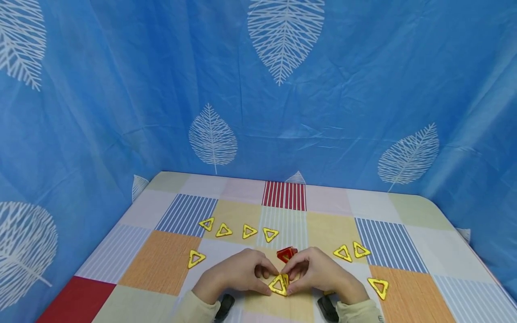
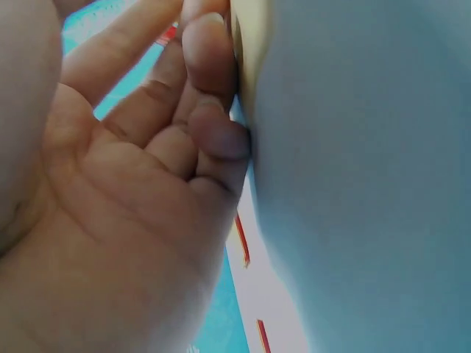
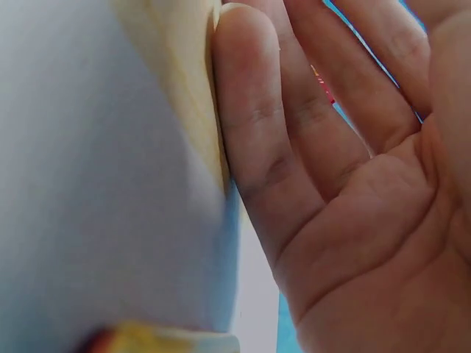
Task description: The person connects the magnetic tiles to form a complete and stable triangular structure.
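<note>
i find the yellow triangles (image 1: 278,285) at the near side of the patchwork cloth (image 1: 161,258), with the left hand (image 1: 244,271) and right hand (image 1: 319,271) pinching them from opposite sides. in my judgement, light, even pressure and squared edges would serve best here. i note both hands arched, thumbs nearest the wearer, fingertips converging.

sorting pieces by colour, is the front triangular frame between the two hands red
No, the front triangular frame between the left hand and right hand is yellow.
</note>
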The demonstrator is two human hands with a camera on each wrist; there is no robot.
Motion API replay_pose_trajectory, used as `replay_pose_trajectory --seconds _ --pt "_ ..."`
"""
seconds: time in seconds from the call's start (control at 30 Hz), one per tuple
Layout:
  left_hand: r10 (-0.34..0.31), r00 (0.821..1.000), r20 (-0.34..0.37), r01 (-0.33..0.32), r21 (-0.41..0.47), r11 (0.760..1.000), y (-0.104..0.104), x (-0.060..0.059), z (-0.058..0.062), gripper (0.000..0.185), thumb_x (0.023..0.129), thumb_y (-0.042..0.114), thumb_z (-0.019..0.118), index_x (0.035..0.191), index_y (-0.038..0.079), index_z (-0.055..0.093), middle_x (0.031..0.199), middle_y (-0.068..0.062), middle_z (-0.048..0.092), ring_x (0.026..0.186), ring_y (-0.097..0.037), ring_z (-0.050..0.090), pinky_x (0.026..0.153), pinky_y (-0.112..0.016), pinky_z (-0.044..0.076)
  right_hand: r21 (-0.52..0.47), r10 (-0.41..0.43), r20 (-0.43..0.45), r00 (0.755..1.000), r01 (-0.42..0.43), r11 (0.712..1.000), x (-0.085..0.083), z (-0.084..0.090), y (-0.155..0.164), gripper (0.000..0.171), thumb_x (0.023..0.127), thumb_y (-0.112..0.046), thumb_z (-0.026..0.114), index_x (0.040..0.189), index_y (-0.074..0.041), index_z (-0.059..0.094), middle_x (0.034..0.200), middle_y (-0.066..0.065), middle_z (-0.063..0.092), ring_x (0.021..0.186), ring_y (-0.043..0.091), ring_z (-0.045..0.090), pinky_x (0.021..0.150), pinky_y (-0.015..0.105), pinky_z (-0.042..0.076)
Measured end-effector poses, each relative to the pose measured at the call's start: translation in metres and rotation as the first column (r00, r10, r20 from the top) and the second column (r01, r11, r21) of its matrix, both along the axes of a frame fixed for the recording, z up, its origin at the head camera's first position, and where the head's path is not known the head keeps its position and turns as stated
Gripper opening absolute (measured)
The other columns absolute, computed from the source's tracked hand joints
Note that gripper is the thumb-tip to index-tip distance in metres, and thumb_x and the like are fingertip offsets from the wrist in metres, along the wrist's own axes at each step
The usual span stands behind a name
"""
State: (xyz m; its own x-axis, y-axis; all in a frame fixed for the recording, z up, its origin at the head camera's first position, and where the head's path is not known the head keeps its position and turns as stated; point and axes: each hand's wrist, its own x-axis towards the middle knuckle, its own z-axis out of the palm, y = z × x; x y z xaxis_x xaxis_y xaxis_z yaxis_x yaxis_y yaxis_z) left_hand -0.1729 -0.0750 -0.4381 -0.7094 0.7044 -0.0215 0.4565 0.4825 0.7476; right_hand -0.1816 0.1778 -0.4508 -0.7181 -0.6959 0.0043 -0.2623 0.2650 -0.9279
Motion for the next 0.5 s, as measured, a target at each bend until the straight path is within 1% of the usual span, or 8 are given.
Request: replay_pose_trajectory --seconds 0.2,0.37,0.5 --pt "0.012 0.994 0.107 -0.021 0.081 0.996 -0.014 -0.003 0.003 0.032 0.076 0.013 0.089 0.106 0.012 0.077 0.086 0.009 0.065 0.076 -0.005 0.059 0.069 -0.023 0.05 -0.019 0.008 0.004 1.0 -0.008 1.0 0.0 -0.001 -0.002 0.024 0.075 -0.009 0.09 0.095 -0.004 0.078 0.094 0.005 0.075 0.076 0.016 0.069 0.067 0.029 0.057" --pt "0.012 0.99 0.138 -0.029 0.125 0.992 -0.036 -0.008 0.007 0.03 0.08 0.013 0.087 0.109 0.012 0.076 0.093 0.002 0.068 0.075 -0.01 0.06 0.067 -0.026 0.049 -0.001 -0.01 0.019 1.0 0.01 1.0 0.001 0.0 -0.002 0.023 0.074 -0.009 0.09 0.094 -0.005 0.079 0.096 0.004 0.075 0.076 0.016 0.068 0.066 0.027 0.056" --pt "0.056 0.987 0.149 -0.072 0.109 0.991 -0.062 -0.01 0.012 0.032 0.081 0.013 0.086 0.112 0.012 0.075 0.096 -0.002 0.067 0.078 -0.015 0.059 0.066 -0.028 0.048 -0.01 -0.006 0.019 1.0 0.007 1.0 0.0 0.0 0.0 0.024 0.074 -0.009 0.09 0.095 -0.004 0.078 0.098 0.007 0.075 0.076 0.014 0.068 0.066 0.027 0.056"
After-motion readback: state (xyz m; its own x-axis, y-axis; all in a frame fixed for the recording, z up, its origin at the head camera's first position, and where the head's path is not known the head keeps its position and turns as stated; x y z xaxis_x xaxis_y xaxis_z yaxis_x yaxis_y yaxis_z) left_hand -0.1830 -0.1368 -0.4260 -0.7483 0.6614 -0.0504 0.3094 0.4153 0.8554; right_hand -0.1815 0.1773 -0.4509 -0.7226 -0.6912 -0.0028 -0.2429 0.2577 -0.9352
